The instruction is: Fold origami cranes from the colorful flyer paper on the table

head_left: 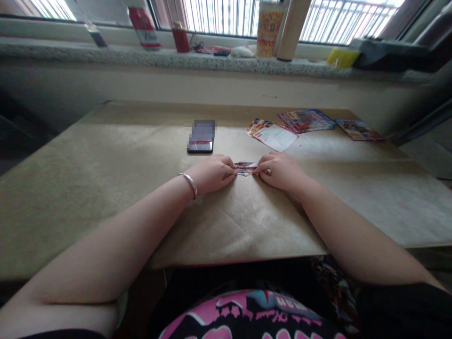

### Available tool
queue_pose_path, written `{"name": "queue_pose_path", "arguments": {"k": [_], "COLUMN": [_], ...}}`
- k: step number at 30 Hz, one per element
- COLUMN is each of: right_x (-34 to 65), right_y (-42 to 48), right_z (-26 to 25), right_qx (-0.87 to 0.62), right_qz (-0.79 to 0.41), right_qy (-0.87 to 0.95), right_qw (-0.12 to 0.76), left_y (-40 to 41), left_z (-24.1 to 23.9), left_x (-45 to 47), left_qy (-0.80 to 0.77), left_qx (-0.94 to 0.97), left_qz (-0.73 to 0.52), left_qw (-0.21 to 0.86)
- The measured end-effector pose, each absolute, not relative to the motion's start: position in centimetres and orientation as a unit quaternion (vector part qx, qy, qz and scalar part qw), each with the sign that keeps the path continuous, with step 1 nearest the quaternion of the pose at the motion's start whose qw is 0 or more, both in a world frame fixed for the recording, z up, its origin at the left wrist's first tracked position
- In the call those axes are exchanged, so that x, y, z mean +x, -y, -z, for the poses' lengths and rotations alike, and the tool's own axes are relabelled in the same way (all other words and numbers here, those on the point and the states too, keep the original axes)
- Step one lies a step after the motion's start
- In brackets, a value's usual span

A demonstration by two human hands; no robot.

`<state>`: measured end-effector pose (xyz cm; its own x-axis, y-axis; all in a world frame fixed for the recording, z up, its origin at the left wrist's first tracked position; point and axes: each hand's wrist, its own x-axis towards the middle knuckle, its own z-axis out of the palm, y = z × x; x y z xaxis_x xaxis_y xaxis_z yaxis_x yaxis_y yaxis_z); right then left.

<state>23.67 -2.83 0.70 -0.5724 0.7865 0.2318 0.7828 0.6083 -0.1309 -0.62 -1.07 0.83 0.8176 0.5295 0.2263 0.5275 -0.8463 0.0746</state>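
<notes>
A small folded strip of colourful printed paper (245,167) lies on the brown paper-covered table (106,188), near its middle. My left hand (212,173), with a silver bangle at the wrist, has its fingers curled and pinches the strip's left end. My right hand (278,170) pinches the right end in the same way. Both hands rest on the table surface, and most of the strip is hidden between the fingertips.
A dark phone (201,136) lies just beyond my hands. Printed leaflets (273,135) and booklets (306,120) sit at the far right of the table. Bottles, a cup (269,28) and small items line the windowsill behind.
</notes>
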Motion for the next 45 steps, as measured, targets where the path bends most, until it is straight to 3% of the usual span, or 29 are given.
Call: {"name": "queue_pose_path", "arguments": {"k": [18,29,39,45], "right_x": [24.2,23.7,23.7,24.0], "right_y": [2.3,3.1,2.9,2.5], "right_z": [0.0,-0.8,-1.0,-0.5], "right_qx": [-0.457,-0.45,-0.506,-0.489], "right_qz": [-0.065,-0.036,-0.099,-0.1], "right_qy": [0.87,0.881,0.847,0.854], "right_qw": [0.174,0.138,0.132,0.148], "left_y": [1.3,1.1,0.6,0.8], "left_z": [-0.9,-0.3,-0.3,-0.3], "left_x": [-0.1,0.6,-0.6,0.1], "left_qy": [-0.271,-0.281,-0.268,-0.286], "left_qx": [0.956,0.952,0.952,0.949], "left_qz": [-0.09,-0.115,-0.15,-0.136], "left_qw": [-0.068,-0.047,0.017,-0.009]}}
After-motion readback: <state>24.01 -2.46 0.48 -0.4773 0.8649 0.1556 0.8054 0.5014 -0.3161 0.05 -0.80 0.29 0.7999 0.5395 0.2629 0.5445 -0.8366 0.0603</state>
